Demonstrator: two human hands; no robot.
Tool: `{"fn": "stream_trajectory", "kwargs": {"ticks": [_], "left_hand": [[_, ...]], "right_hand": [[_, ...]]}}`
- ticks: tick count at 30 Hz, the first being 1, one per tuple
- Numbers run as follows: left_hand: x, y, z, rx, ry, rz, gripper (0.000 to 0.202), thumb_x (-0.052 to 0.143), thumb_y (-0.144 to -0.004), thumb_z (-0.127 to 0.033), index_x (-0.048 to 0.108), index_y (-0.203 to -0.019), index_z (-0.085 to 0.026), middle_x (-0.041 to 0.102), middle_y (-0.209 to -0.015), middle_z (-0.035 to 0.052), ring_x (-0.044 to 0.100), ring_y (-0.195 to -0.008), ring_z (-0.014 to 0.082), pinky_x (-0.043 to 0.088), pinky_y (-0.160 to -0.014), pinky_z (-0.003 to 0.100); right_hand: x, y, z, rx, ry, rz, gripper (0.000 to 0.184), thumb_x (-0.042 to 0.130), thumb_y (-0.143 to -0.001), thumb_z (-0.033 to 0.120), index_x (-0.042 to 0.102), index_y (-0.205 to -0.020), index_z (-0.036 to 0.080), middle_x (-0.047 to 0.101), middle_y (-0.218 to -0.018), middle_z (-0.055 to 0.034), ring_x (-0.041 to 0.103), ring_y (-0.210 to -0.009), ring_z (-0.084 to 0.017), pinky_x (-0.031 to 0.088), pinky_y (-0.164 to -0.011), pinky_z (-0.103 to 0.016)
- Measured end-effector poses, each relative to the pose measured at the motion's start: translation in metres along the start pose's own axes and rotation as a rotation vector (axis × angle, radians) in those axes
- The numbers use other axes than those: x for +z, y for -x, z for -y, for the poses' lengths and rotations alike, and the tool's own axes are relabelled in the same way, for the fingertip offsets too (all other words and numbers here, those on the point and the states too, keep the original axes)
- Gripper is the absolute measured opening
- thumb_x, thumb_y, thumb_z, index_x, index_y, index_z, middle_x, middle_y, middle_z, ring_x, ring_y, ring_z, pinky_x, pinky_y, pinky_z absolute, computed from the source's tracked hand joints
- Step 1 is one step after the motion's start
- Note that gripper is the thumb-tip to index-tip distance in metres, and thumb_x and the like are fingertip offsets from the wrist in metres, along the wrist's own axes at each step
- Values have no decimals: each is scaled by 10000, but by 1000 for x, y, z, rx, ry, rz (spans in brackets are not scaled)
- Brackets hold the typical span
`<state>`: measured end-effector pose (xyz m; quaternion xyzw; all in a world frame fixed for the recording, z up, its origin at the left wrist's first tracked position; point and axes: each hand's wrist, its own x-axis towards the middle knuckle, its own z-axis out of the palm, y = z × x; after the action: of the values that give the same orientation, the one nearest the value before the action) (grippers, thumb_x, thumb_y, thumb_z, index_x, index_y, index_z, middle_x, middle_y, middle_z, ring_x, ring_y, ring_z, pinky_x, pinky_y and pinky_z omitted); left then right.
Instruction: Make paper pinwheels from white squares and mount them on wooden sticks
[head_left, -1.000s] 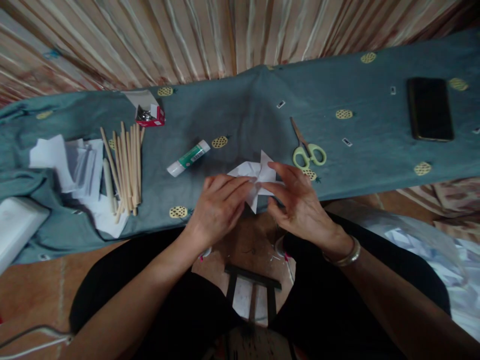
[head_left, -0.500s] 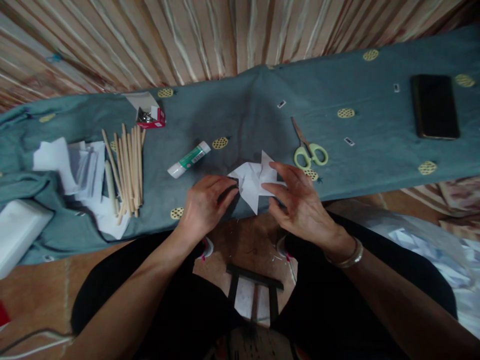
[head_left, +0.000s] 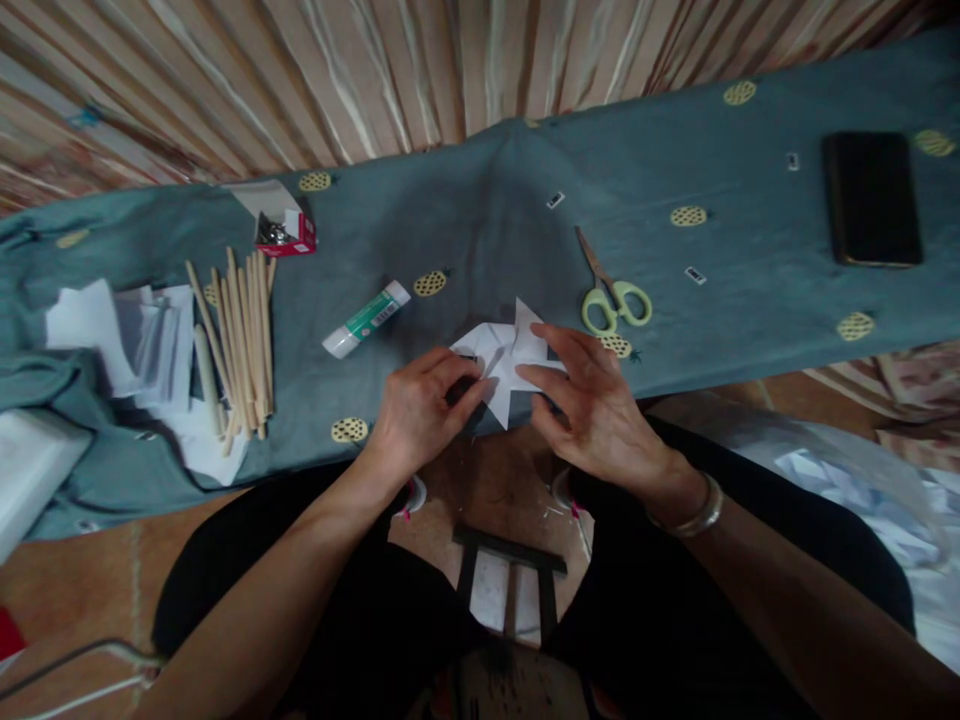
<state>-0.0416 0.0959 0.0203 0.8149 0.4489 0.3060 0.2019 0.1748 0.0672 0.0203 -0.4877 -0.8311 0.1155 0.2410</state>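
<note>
A white folded paper pinwheel [head_left: 501, 398] lies at the front edge of the cloth-covered table, between my hands. My left hand [head_left: 420, 405] is closed, its thumb and index fingertips pinching at the folds on the pinwheel's left side. Anything small between those fingertips is hidden. My right hand [head_left: 592, 405] holds the pinwheel from the right, index and middle fingers spread on its paper and the thumb bent by the lower edge. Just beyond my right hand lie green-handled scissors [head_left: 615, 306], blades pointing away. A glue stick [head_left: 367, 319] rests beyond my left hand.
To the left lie several wooden sticks [head_left: 244, 340] and a pile of white paper pieces [head_left: 105, 325]. An open red box [head_left: 292, 238] of small metal pins stands behind them. At far right is a black phone-like object [head_left: 872, 200]. A clear bag [head_left: 840, 490] of folded paper sits below.
My left fingertips have moved slightly right, further onto the pinwheel's folds. My right hand keeps its hold. The whole view has shifted a little.
</note>
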Motion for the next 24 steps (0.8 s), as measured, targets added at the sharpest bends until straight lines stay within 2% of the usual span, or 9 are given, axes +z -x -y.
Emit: {"fn": "stream_trajectory", "kwargs": {"ticks": [8,19,24], "left_hand": [[3,-3,-1,51,-92,17,88,629,-889,-222,680,-878,-152,695,-813,43,660,-708,139,504,-621,231],[4,-7,-6,158,-257,25,149,560,-906,-204,664,-808,-161,665,-781,49,635,-705,148,502,-631,245],[3,-8,-9,168,-200,-4,169,560,-933,-246,665,-841,-150,677,-792,49,657,-719,151,523,-646,245]], "right_hand": [[-2,0,3,58,-18,38,342,522,-859,129,629,-1150,274,455,-1477,-76,429,-1354,-314,397,-1070,-544],[-1,0,2,66,-27,31,376,516,-865,135,609,-1179,322,459,-1465,-43,429,-1356,-305,411,-1069,-531],[-2,0,2,64,-36,29,360,523,-871,143,614,-1170,322,457,-1462,-38,429,-1360,-307,415,-1067,-536]]}}
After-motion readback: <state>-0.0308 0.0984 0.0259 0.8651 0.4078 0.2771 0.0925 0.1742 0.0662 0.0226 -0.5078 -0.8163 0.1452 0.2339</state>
